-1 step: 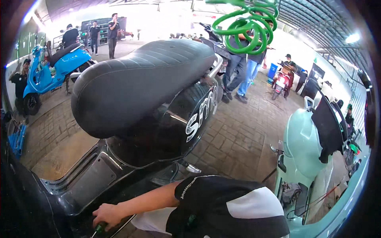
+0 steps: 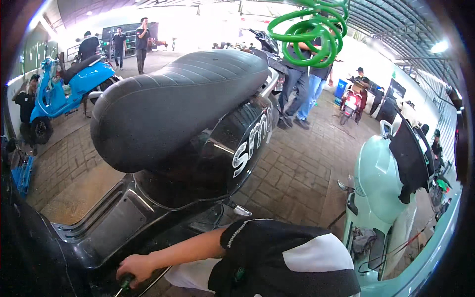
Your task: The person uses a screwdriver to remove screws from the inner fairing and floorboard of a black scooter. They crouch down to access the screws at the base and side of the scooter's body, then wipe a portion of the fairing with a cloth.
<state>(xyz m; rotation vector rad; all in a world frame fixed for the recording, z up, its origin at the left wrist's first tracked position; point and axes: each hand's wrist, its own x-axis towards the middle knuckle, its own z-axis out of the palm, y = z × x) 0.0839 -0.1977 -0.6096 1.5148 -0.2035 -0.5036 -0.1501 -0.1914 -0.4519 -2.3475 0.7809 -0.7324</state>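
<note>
The right forearm (image 2: 193,251) slants down leftward from a short black sleeve (image 2: 237,235), its elbow only slightly bent, and the right hand (image 2: 136,267) curls knuckles-up around one screwdriver (image 2: 127,280) at the lower edge, below the footboard (image 2: 118,220). The screwdriver has a dark green handle and a thin metal shaft angled down-left, its tip out of frame; I cannot tell what the left hand, outside the view, is doing. Just beyond stands one glossy black scooter (image 2: 173,190) with one ribbed, matte black seat (image 2: 183,94). One mint-green scooter (image 2: 378,166) stands to the right; one coiled green hose (image 2: 309,49) hangs above. Farther off are one bright blue scooter (image 2: 79,84) and one red motorcycle (image 2: 350,103).
</note>
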